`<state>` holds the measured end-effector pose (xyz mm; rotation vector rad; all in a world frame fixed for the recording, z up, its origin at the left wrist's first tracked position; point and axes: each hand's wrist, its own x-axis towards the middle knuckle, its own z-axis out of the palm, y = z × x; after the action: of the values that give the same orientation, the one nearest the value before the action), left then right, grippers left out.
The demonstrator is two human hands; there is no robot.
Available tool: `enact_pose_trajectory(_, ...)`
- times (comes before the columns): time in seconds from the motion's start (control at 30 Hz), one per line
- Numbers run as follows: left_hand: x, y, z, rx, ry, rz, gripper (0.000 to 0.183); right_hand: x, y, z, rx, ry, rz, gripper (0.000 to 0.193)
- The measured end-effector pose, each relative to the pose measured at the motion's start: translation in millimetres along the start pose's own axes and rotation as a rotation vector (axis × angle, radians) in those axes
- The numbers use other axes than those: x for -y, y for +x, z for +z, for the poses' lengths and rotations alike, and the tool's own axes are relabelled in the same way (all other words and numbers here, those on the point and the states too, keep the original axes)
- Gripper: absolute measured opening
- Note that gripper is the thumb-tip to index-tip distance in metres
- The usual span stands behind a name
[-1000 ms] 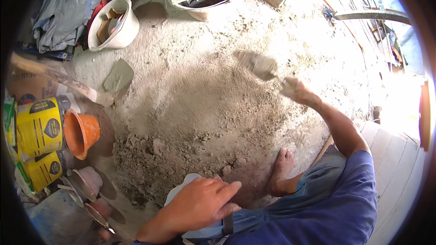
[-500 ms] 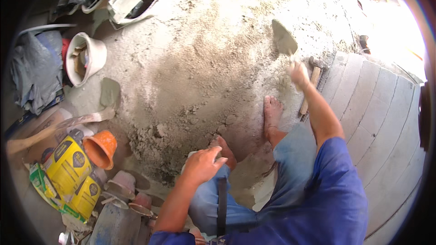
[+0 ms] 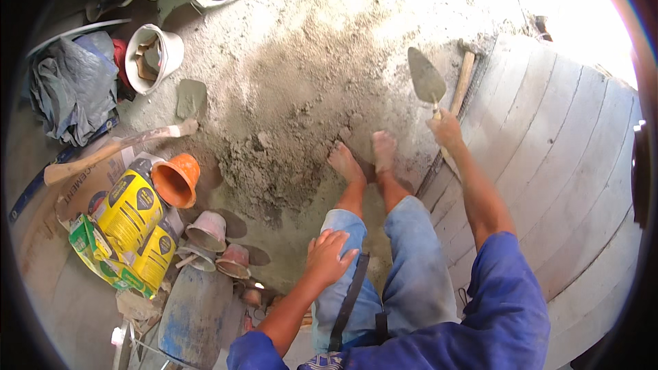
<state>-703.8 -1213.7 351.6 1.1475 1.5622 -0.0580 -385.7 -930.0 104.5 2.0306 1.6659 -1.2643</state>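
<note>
My right hand (image 3: pixel 447 129) is closed round the handle of a trowel (image 3: pixel 426 77), its pointed, mortar-coated blade directed away from me over the sandy floor. Just right of the blade lies a hammer (image 3: pixel 464 79) with a wooden handle. My left hand (image 3: pixel 327 257) rests on my left knee, fingers stretched out and nothing in them. Ahead of my bare feet, to the left, is a heap of grey, crumbly mortar mix (image 3: pixel 260 171).
On the left are a shovel (image 3: pixel 123 149), an orange bucket (image 3: pixel 176 179), yellow bags (image 3: pixel 127 209) and small pink pots (image 3: pixel 208 231). A white bucket (image 3: pixel 154 58) with scraps stands farther off, near grey plastic sheeting (image 3: pixel 74 85). Grey planks (image 3: pixel 541 157) run along the right.
My left hand has come down onto my knee. The right hand has drawn the trowel nearer. My feet now stand side by side, and the whole view has shifted.
</note>
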Motion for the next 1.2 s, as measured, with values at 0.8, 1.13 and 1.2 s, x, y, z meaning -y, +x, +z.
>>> enact_pose_trajectory(0.8,196,-164,155,-0.097,-0.064,-0.329,0.040,-48,0,207,-0.126,0.005,0.040,0.035)
enact_pose_trajectory(1.13,245,-240,192,-0.390,-0.343,-0.307,0.032,98,-213,419,0.195,-0.251,-0.094,0.042)
enact_pose_trajectory(1.2,249,-247,196,-0.413,-0.342,-0.296,0.032,115,-241,448,0.239,-0.257,-0.078,0.043)
